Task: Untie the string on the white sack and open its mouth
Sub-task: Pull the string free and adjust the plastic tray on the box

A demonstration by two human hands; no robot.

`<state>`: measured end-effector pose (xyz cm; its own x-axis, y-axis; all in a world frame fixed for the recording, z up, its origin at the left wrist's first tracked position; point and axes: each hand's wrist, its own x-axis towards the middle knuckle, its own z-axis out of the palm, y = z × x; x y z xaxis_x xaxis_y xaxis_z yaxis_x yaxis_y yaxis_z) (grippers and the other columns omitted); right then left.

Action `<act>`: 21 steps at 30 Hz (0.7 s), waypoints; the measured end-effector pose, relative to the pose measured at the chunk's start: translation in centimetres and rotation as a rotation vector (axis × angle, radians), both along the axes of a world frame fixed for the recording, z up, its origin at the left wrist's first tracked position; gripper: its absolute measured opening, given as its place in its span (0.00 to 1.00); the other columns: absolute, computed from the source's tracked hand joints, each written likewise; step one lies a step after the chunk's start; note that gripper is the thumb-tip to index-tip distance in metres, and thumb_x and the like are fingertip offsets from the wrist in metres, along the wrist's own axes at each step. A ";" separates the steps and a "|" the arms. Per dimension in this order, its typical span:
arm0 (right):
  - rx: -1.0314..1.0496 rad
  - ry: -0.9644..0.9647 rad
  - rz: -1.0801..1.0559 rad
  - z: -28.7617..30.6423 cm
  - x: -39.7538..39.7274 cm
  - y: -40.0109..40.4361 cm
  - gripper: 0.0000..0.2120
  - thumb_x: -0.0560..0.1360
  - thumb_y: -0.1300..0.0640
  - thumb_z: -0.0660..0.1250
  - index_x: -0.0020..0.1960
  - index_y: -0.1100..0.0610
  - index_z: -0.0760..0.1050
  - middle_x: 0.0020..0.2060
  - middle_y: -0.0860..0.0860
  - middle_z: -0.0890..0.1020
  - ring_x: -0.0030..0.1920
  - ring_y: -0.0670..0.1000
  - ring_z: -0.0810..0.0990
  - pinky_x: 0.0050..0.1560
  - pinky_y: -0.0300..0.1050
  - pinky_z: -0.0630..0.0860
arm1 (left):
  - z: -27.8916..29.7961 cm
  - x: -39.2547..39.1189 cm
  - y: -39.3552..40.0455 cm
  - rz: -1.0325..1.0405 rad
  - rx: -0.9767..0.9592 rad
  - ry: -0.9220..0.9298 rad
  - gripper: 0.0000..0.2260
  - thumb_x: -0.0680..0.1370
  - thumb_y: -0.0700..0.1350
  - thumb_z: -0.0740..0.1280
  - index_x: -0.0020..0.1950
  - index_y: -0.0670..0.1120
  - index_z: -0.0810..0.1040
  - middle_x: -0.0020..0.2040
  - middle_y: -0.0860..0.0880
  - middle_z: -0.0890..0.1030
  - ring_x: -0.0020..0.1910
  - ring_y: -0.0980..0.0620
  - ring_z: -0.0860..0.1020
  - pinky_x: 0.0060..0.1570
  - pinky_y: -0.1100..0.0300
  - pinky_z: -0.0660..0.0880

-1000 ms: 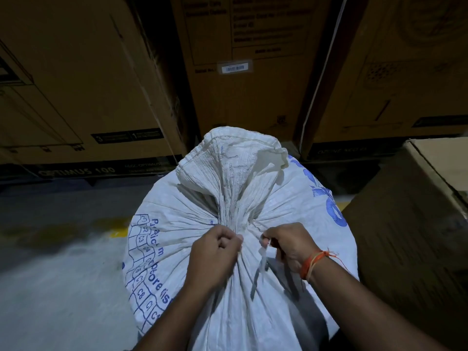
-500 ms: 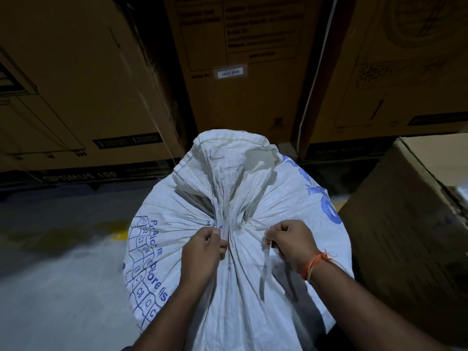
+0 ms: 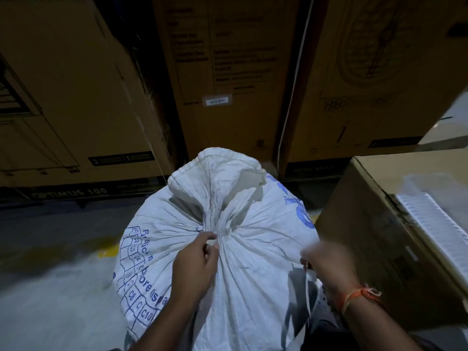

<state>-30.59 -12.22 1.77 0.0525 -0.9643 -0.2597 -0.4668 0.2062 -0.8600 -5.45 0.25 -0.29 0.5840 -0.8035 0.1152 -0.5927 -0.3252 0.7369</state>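
Observation:
A white woven sack with blue print stands in front of me, its neck still bunched tight below a crumpled open top. My left hand pinches the gathered cloth just below the neck. My right hand, blurred by motion, is off the sack's right side, fingers closed on a thin white string that hangs down beside it. An orange thread band circles the right wrist.
Tall cardboard boxes stand in a row right behind the sack. Another cardboard box sits close on the right with a white ribbed sheet on top. Grey floor with a yellow mark lies to the left.
My right hand has swung away from the neck to the right, taking the string with it. The left hand stays at the neck. The camera has tilted, showing more of the boxes.

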 end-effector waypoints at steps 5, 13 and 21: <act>-0.122 0.012 0.049 2.2 -3.9 3.3 0.11 0.72 0.65 0.73 0.31 0.60 0.81 0.28 0.53 0.85 0.27 0.47 0.80 0.35 0.45 0.76 | 0.4 -3.7 -2.2 -0.290 -0.161 -0.237 0.18 0.80 0.51 0.70 0.69 0.50 0.79 0.65 0.52 0.81 0.64 0.52 0.77 0.66 0.60 0.71; -0.185 -0.064 -0.047 3.1 -8.7 5.7 0.09 0.72 0.65 0.75 0.34 0.59 0.83 0.29 0.53 0.85 0.27 0.41 0.80 0.31 0.33 0.73 | 0.8 -7.6 -4.0 -0.557 0.042 -0.370 0.14 0.80 0.61 0.61 0.62 0.61 0.78 0.55 0.58 0.86 0.54 0.53 0.83 0.50 0.55 0.79; -0.181 -0.099 -0.203 3.6 -9.7 4.8 0.07 0.72 0.59 0.77 0.35 0.52 0.86 0.32 0.44 0.87 0.38 0.46 0.86 0.45 0.47 0.81 | 5.2 -8.2 -3.0 -0.570 -0.034 -0.142 0.02 0.79 0.50 0.72 0.51 0.56 0.80 0.38 0.58 0.82 0.35 0.60 0.83 0.42 0.59 0.79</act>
